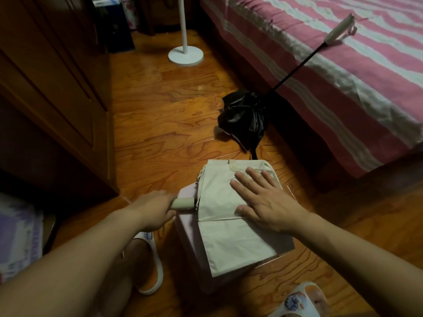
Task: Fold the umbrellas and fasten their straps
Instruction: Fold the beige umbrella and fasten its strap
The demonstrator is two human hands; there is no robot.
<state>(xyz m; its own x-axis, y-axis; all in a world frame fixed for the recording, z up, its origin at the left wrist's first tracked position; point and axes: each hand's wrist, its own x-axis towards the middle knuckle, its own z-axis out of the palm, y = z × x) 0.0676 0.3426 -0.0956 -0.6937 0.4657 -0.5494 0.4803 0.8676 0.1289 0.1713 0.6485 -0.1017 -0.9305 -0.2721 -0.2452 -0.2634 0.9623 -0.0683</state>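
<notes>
You're gripping the cream umbrella [229, 216] by its handle [183, 203] with your left hand [153, 211], fingers wrapped round it. Your right hand [263, 202] is pressing flat on the canopy, fingers spread. It's lying on a pink stool [190, 239] near you. Fabric looks light, limp and slippery, ribs stiff: keep holding the handle, pleat near the rib tips. The black umbrella [245, 117] is leaning against the bed [343, 76], far right.

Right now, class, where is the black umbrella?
In the head view, the black umbrella lies on the floor right of centre, its shaft leaning onto the bed.
</notes>
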